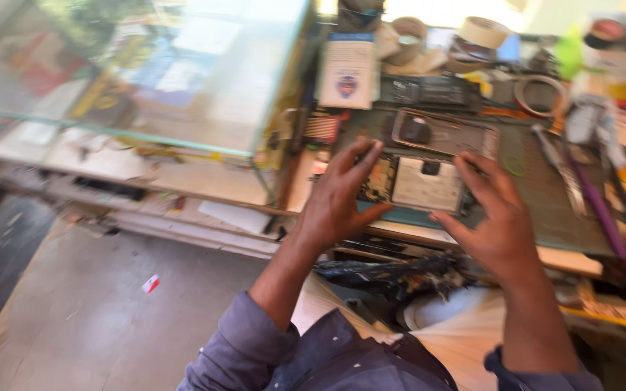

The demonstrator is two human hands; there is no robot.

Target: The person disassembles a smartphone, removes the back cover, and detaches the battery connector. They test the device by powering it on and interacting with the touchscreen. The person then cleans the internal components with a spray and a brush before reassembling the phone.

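Left hand (pixel 342 199) spread flat, fingers splayed over the left edge of an opened phone (pixel 418 185); right hand (pixel 498 224) likewise spread, fingertips resting on its right edge, thumb reaching under the near side. Nothing pinched, just steadying from both sides. Phone lying on a green work mat (pixel 545 195) at the bench (pixel 566 261) front, back already off, pale battery and circuit board exposed; insides apparently untouched so far, though motion blur hides detail. Just behind, a dark phone frame (pixel 443 134). Further out, tweezers and purple-handled tools (pixel 595 203) to the right, tape rolls (pixel 483 32) at the back. Left of the bench, a glass display case (pixel 168 80); below, a grey concrete floor (pixel 96 304).
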